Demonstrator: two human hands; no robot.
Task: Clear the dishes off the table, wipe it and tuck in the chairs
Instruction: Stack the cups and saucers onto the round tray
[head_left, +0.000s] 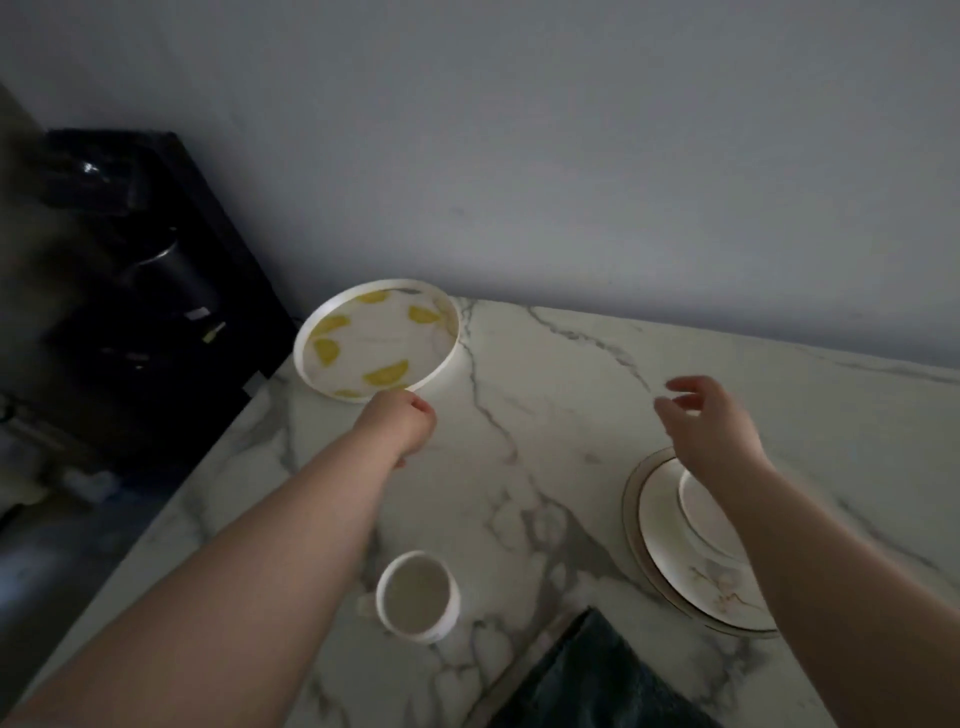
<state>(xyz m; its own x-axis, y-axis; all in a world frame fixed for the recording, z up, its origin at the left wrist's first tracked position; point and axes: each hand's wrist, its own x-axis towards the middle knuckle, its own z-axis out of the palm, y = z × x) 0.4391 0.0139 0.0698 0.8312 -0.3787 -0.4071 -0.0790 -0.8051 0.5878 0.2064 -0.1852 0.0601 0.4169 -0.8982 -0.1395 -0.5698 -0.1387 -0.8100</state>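
Observation:
A round white tray with yellow lemon prints (363, 343) is at the far left corner of the marble table (545, 415), tilted up off the surface. My left hand (400, 423) grips its near rim. My right hand (706, 421) hovers over the table with loosely spread fingers, holding nothing. Just below my right wrist sits a stack of white gold-rimmed plates (670, 545) with a smaller dish on top. A white mug (418, 597) stands near the front, under my left forearm.
A dark green chair back or cushion (608, 680) shows at the table's near edge. Left of the table stands a black cabinet (156, 270) with a dark kettle. A grey wall runs behind the table.

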